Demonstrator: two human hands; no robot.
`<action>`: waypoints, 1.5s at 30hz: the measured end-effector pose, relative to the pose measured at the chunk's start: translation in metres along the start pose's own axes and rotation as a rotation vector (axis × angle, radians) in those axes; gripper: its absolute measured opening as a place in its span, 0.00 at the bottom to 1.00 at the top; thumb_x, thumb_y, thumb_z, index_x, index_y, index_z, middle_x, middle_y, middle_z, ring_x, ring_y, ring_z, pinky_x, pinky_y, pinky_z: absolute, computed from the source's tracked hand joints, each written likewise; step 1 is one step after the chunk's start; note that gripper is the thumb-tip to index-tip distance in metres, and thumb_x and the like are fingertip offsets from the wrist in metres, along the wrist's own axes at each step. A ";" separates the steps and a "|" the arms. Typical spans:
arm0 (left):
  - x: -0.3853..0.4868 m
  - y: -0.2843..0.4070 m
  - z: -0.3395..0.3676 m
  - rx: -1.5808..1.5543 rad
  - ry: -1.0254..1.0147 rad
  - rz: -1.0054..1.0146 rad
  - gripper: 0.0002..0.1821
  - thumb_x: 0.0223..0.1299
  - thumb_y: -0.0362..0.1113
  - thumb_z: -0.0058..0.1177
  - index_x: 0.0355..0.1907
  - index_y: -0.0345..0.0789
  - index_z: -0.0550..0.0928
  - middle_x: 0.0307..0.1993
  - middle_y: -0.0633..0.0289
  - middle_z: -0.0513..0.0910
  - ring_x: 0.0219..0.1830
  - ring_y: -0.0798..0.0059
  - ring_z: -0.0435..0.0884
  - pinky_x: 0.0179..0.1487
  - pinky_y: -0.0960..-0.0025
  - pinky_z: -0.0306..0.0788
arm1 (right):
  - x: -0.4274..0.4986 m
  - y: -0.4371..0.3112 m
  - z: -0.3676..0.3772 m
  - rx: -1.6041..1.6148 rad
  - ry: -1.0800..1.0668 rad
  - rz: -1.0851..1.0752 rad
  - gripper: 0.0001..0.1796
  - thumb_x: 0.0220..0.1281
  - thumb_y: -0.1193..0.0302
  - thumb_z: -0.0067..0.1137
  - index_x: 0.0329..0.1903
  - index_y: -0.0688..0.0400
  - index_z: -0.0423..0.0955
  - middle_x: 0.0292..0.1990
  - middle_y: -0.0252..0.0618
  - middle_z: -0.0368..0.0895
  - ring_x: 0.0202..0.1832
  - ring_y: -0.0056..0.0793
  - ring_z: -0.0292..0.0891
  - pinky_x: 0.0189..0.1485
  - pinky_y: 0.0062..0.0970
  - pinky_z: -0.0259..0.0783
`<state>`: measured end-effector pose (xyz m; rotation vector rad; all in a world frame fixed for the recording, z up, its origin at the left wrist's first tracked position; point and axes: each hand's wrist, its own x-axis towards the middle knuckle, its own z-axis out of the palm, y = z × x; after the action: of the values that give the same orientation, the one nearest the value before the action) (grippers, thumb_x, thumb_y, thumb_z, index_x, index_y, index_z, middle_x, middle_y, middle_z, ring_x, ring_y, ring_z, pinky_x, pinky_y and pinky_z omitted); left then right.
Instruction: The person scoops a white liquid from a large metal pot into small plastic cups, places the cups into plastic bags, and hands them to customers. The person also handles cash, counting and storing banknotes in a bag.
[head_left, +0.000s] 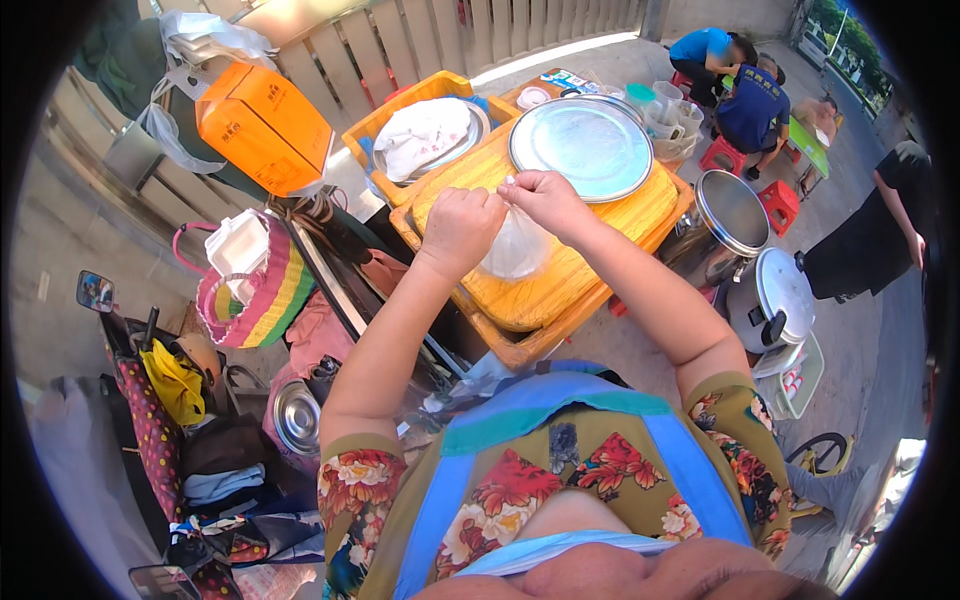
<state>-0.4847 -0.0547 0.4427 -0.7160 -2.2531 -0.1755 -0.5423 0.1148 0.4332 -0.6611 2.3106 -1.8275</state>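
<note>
A translucent plastic bag hangs below my two hands, its gathered top pinched between them. My left hand is curled in a fist on the neck of the bag. My right hand grips the top with thumb and forefinger, and a bit of white plastic pokes up there. Under the bag lies a yellow wooden board on a yellow crate. A large round metal lid rests at the board's far side. What the bag holds cannot be made out.
A white cloth lies on a metal tray in the crate's far left part. An orange box and a striped woven basket stand left. Metal pots stand right. Several people sit on red stools; another person stands at far right.
</note>
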 end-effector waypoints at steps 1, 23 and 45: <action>-0.003 0.005 -0.006 -0.026 -0.075 -0.026 0.11 0.57 0.36 0.58 0.22 0.36 0.74 0.21 0.56 0.76 0.28 0.56 0.78 0.34 0.60 0.71 | 0.003 0.006 -0.002 -0.129 0.022 -0.061 0.17 0.65 0.61 0.60 0.32 0.65 0.80 0.26 0.45 0.81 0.31 0.32 0.77 0.38 0.32 0.71; -0.051 0.039 0.027 -1.784 0.056 -1.257 0.10 0.72 0.40 0.48 0.34 0.37 0.76 0.26 0.70 0.76 0.20 0.87 0.68 0.24 0.81 0.61 | 0.033 0.032 0.000 0.584 -0.217 0.355 0.15 0.77 0.60 0.45 0.35 0.55 0.71 0.20 0.23 0.63 0.20 0.13 0.56 0.24 0.18 0.62; -0.020 0.024 0.025 -1.671 -0.203 -1.188 0.22 0.64 0.43 0.60 0.52 0.38 0.66 0.36 0.68 0.79 0.33 0.80 0.76 0.33 0.76 0.67 | 0.014 -0.002 -0.016 -0.381 -0.437 0.013 0.15 0.69 0.63 0.50 0.38 0.60 0.80 0.29 0.41 0.82 0.32 0.32 0.77 0.39 0.33 0.73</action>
<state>-0.4763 -0.0349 0.4086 0.0819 -1.9467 -2.7381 -0.5594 0.1230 0.4420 -0.9743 2.3488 -1.0926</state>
